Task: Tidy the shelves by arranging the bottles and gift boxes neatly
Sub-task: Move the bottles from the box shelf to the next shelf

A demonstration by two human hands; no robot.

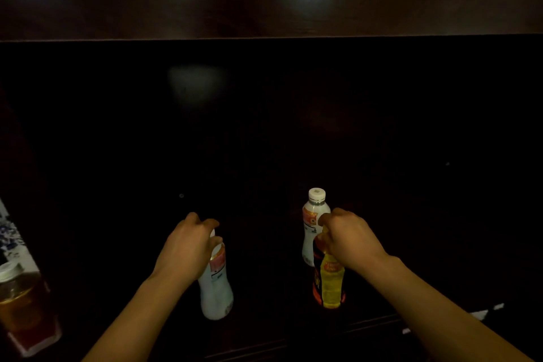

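Two upright plastic bottles are clamped at their caps: a white bottle by the left hand, a yellow-labelled bottle by the right hand, at 6 o'clock.

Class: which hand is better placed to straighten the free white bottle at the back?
Right. The right hand sits beside the back white bottle, but must release the yellow bottle first.

The dark shelf lies bare across its whole back and middle, so a hand could pass there freely. Obstacles stand only toward the front: a white bottle under the left hand, a yellow bottle under the right hand, and a second white bottle just behind the yellow one. A wide gap separates the two held bottles. At far left an amber bottle blocks the edge.
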